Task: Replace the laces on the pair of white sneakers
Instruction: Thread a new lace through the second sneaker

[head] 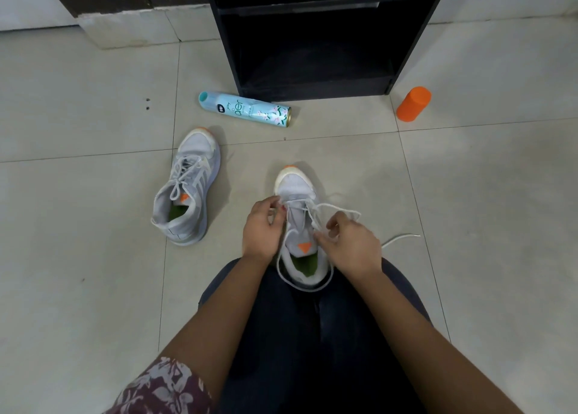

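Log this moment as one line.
left hand pinches lace at near sneaker eyelets; right hand pinches lace; second sneaker laced, untouched

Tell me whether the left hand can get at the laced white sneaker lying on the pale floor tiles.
Probably yes. Only bare tile lies between the left hand and the laced white sneaker. But that hand pinches the white lace of the other sneaker, so it must let go first.
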